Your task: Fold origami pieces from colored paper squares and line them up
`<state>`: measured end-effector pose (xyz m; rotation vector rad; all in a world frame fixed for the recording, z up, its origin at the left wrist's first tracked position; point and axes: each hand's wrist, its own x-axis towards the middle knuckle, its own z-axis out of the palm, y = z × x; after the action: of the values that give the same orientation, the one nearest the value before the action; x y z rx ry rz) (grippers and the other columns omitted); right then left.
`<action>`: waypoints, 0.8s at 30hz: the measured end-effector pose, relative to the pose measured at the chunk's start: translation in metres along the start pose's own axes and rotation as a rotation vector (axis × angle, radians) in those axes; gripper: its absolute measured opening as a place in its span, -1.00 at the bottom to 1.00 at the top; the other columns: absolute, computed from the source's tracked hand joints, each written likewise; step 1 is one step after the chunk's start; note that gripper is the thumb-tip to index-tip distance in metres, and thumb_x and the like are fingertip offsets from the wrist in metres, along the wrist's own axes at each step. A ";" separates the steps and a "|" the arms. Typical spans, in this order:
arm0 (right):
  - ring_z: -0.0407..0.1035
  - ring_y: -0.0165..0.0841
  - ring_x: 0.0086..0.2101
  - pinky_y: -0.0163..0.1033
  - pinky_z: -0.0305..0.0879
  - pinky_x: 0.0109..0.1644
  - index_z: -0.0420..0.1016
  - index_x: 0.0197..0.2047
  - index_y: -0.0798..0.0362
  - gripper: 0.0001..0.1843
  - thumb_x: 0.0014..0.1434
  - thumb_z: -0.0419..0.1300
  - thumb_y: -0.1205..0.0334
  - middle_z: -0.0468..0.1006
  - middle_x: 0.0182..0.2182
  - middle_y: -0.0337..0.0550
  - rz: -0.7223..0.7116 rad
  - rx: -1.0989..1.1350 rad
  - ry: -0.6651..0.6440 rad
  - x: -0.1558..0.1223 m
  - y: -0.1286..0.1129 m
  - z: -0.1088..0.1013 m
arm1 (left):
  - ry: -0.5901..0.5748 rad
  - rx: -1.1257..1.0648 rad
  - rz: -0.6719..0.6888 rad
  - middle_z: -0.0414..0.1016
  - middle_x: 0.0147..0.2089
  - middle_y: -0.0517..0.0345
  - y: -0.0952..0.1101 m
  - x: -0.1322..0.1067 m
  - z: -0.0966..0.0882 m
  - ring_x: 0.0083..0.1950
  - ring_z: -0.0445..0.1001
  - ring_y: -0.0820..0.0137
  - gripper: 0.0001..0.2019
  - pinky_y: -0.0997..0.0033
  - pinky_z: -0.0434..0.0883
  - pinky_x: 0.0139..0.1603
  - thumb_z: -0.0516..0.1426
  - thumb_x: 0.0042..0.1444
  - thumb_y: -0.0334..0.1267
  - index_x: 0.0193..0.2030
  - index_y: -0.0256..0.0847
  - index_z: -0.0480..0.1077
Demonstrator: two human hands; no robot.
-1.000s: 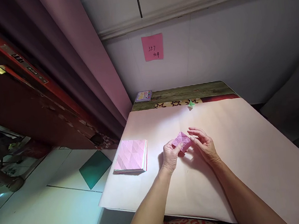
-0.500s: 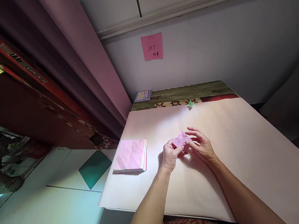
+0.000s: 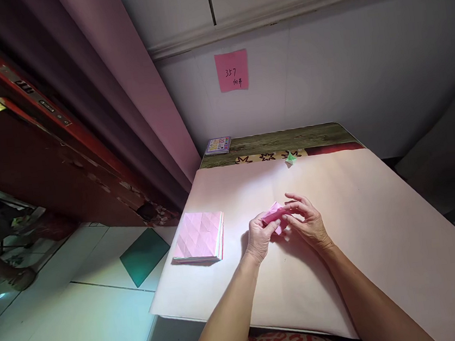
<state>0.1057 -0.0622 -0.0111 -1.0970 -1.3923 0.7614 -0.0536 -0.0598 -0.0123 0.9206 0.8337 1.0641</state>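
Observation:
A small piece of pink origami paper (image 3: 275, 215), folded and creased, is held up between both hands over the table. My left hand (image 3: 258, 236) pinches its left side, with the thumb lying across the front. At the paper's right edge, my right hand (image 3: 308, 222) grips with thumb and index finger, while the other fingers curve above it. Part of the paper is hidden behind the fingers. To the left lies a stack of square papers (image 3: 199, 236), a pink diamond-patterned sheet on top. A small green folded paper piece (image 3: 291, 158) stands farther back.
Pale paper (image 3: 328, 192) covers most of the table. A small pile of printed cards (image 3: 218, 146) sits at the back left corner. On the wall hangs a pink note (image 3: 232, 71). At far left, another person's hand (image 3: 23, 279) shows near the door.
The pink paper's upper part has been bent down toward me, so its flat diamond face is now folded. My right fingers have shifted over it slightly; the left hand stays put.

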 end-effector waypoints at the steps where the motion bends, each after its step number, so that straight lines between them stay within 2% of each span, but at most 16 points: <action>1: 0.41 -0.19 -0.01 -0.07 0.54 -0.09 0.58 -0.18 -0.06 -0.83 0.12 0.30 0.17 0.38 0.13 -0.02 -0.013 0.001 0.006 0.000 0.001 0.000 | 0.005 0.002 0.002 0.56 -0.39 0.13 0.000 0.000 0.000 -0.48 0.48 0.42 -0.56 0.40 0.47 -0.43 0.34 -0.04 -0.10 -0.04 -0.28 0.51; 6: 0.40 -0.15 0.00 0.04 0.47 0.00 0.53 -0.36 -0.03 -0.97 0.10 0.25 0.26 0.39 0.12 -0.04 -0.041 -0.026 -0.002 0.000 0.000 0.000 | 0.057 -0.021 -0.001 0.59 -0.29 0.11 -0.002 0.002 0.000 -0.39 0.51 0.41 -0.67 0.38 0.51 -0.34 0.30 -0.08 -0.26 -0.12 -0.26 0.52; 10: 0.38 -0.14 0.03 0.07 0.38 0.09 0.52 -0.35 -0.04 -0.96 0.09 0.24 0.28 0.40 0.12 -0.06 -0.065 -0.061 -0.035 -0.001 -0.003 -0.001 | 0.086 -0.070 0.011 0.59 -0.24 0.13 -0.002 0.003 0.001 -0.32 0.54 0.39 -0.72 0.35 0.53 -0.27 0.28 -0.10 -0.32 -0.17 -0.22 0.50; 16: 0.36 -0.14 0.07 0.02 0.33 0.13 0.54 -0.34 -0.03 -0.86 0.21 0.17 0.17 0.42 0.10 -0.04 -0.098 -0.104 -0.110 -0.002 -0.005 -0.001 | 0.121 -0.059 0.010 0.58 -0.32 0.16 -0.001 0.002 0.002 -0.35 0.54 0.37 -0.72 0.37 0.52 -0.30 0.27 -0.10 -0.29 -0.18 -0.23 0.49; 20: 0.40 -0.15 0.01 0.00 0.34 0.10 0.46 -0.41 -0.02 -0.78 0.23 0.19 0.10 0.49 -0.01 -0.03 -0.070 -0.135 -0.008 -0.002 -0.001 0.001 | 0.085 -0.002 0.012 0.57 -0.33 0.14 -0.002 0.001 0.002 -0.35 0.53 0.40 -0.73 0.42 0.50 -0.30 0.27 -0.05 -0.27 -0.16 -0.25 0.51; 22: 0.40 -0.15 0.01 0.01 0.35 0.09 0.45 -0.31 -0.03 -0.85 0.19 0.25 0.08 0.50 -0.02 -0.03 -0.052 -0.127 0.065 -0.002 0.001 0.002 | 0.096 0.022 -0.031 0.57 -0.33 0.13 -0.002 0.001 0.001 -0.40 0.52 0.42 -0.70 0.44 0.49 -0.36 0.27 -0.04 -0.24 -0.13 -0.25 0.50; 24: 0.39 -0.13 0.04 0.03 0.36 0.08 0.46 -0.17 -0.04 -0.77 0.14 0.30 0.07 0.49 0.02 -0.02 -0.050 -0.137 0.095 -0.001 0.002 0.002 | 0.114 0.029 -0.061 0.57 -0.35 0.12 -0.002 0.000 0.001 -0.41 0.53 0.42 -0.69 0.47 0.47 -0.40 0.27 -0.04 -0.22 -0.12 -0.25 0.49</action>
<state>0.1037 -0.0624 -0.0135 -1.1847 -1.4014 0.5776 -0.0520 -0.0601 -0.0137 0.8596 0.9685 1.0610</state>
